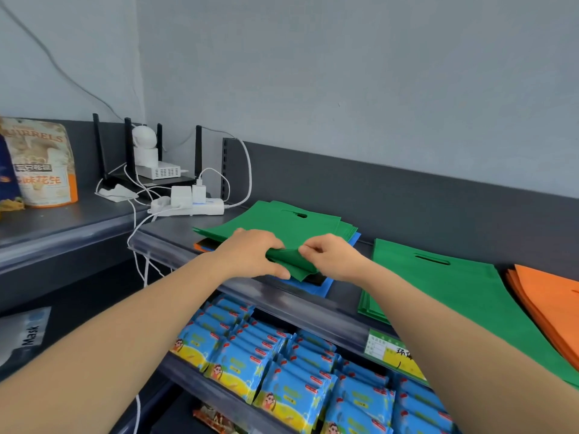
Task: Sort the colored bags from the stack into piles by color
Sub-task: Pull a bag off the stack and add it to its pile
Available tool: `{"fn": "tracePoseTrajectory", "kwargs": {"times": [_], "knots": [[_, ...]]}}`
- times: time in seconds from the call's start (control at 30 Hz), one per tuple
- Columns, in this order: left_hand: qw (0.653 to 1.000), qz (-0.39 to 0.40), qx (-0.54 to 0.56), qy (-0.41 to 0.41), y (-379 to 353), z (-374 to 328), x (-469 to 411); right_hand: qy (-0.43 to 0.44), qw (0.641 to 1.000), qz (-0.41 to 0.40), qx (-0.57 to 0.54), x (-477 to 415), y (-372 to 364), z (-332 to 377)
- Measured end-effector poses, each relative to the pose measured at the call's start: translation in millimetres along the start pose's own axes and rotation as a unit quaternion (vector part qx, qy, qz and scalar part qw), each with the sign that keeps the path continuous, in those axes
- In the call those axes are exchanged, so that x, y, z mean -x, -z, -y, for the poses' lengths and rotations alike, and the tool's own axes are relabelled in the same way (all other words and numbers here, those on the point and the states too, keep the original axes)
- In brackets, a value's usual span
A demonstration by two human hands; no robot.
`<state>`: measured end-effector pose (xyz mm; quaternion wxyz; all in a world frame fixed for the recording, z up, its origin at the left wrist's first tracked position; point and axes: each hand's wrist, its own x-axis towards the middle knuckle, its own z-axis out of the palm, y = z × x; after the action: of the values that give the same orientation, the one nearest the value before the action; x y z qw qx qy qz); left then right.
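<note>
On top of the mixed stack [341, 285]: both hands, left hand [253, 253] and right hand [332, 256], pinching near corner of top green bag [282, 223], fingers clamped; green pile [438, 286] just right, nearer right hand.

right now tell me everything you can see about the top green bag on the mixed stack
The top green bag is flat, matte, fabric-like, with a die-cut oval handle slot near its far edge. It lies on the mixed stack over blue, orange and black layers. Its near corner is curled up, pinched between the left hand and right hand.
</note>
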<state>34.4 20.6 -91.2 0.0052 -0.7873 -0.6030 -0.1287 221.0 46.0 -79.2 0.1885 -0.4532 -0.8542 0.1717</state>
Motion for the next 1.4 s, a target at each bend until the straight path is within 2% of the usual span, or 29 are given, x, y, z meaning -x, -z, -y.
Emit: {"fn": "tracePoseTrajectory", "kwargs": {"times": [0.07, 0.17, 0.3, 0.33, 0.4, 0.43, 0.5, 0.57, 0.63, 0.67, 0.73, 0.83, 0.9, 0.97, 1.0, 1.07, 1.13, 1.17, 1.23, 1.3, 1.4], "knots": [[0.998, -0.002, 0.061, -0.002, 2.1, 1.6, -2.6, -0.011, 1.000, 0.002, -0.014, -0.6, 1.0, -0.9], [0.999, -0.033, 0.034, -0.001, 0.9, 2.3, -7.6, -0.070, 0.992, -0.026, -0.100, -0.9, 1.5, -2.1], [0.989, -0.144, 0.040, 0.016, -2.0, -3.3, -10.9, -0.211, 0.951, -0.161, -0.161, -7.0, 6.7, -11.1], [0.983, -0.176, 0.046, 0.015, -1.0, -4.0, -11.3, -0.261, 0.933, -0.145, -0.201, -6.9, 9.7, -12.9], [0.976, -0.216, 0.035, -0.012, 3.6, -7.8, -9.9, -0.335, 0.883, -0.058, -0.324, -3.5, 14.5, -13.0], [0.974, -0.222, 0.027, -0.037, 6.3, -11.6, -8.5, -0.345, 0.853, -0.023, -0.390, -2.5, 16.4, -13.4], [0.970, -0.222, 0.005, -0.099, 8.9, -20.4, -5.6, -0.341, 0.799, -0.004, -0.495, -4.0, 19.8, -14.3], [0.970, -0.195, -0.016, -0.143, 7.1, -27.3, -4.4, -0.335, 0.781, 0.003, -0.527, -5.1, 20.1, -13.6], [0.980, -0.148, -0.018, -0.131, 4.3, -26.4, -3.6, -0.341, 0.789, 0.004, -0.511, -4.9, 18.1, -12.3], [0.985, -0.135, 0.015, -0.106, 3.3, -23.5, -2.8, -0.341, 0.796, -0.016, -0.500, -4.3, 17.6, -13.0], [0.988, -0.127, 0.080, -0.027, 3.3, -12.3, -1.6, -0.308, 0.807, -0.060, -0.501, -4.2, 19.2, -15.9], [0.983, -0.138, 0.043, 0.110, 4.8, 11.4, -4.1, -0.233, 0.826, -0.087, -0.506, 0.3, 23.2, -18.0], [0.968, -0.106, 0.056, 0.221, 6.6, 26.8, -5.1, -0.196, 0.828, -0.103, -0.515, 5.3, 25.1, -21.5], [0.936, -0.108, 0.168, 0.291, 9.6, 36.8, -7.4, -0.165, 0.825, -0.117, -0.528, 11.4, 27.1, -23.2], [0.908, -0.111, 0.258, 0.312, 11.7, 40.3, -9.2, -0.147, 0.822, -0.118, -0.537, 14.9, 28.0, -23.2], [0.835, -0.117, 0.427, 0.327, 16.8, 43.7, -13.6, -0.144, 0.803, -0.129, -0.563, 20.9, 30.7, -23.8], [0.799, -0.121, 0.499, 0.312, 21.7, 43.2, -14.9, -0.176, 0.793, -0.154, -0.562, 24.8, 31.9, -22.4], [0.799, -0.128, 0.509, 0.294, 23.3, 40.4, -14.7, -0.200, 0.802, -0.171, -0.536, 30.2, 33.2, -16.9], [0.807, -0.158, 0.514, 0.244, 23.3, 33.6, -15.9, -0.225, 0.843, -0.192, -0.450, 34.2, 34.1, -15.4], [0.821, -0.200, 0.497, 0.197, 22.6, 20.2, -15.6, -0.209, 0.884, -0.228, -0.352, 38.7, 35.3, -15.4], [0.846, -0.257, 0.437, 0.163, 20.6, -1.1, -15.6, -0.197, 0.906, -0.276, -0.255, 50.1, 37.8, -22.9]]}}
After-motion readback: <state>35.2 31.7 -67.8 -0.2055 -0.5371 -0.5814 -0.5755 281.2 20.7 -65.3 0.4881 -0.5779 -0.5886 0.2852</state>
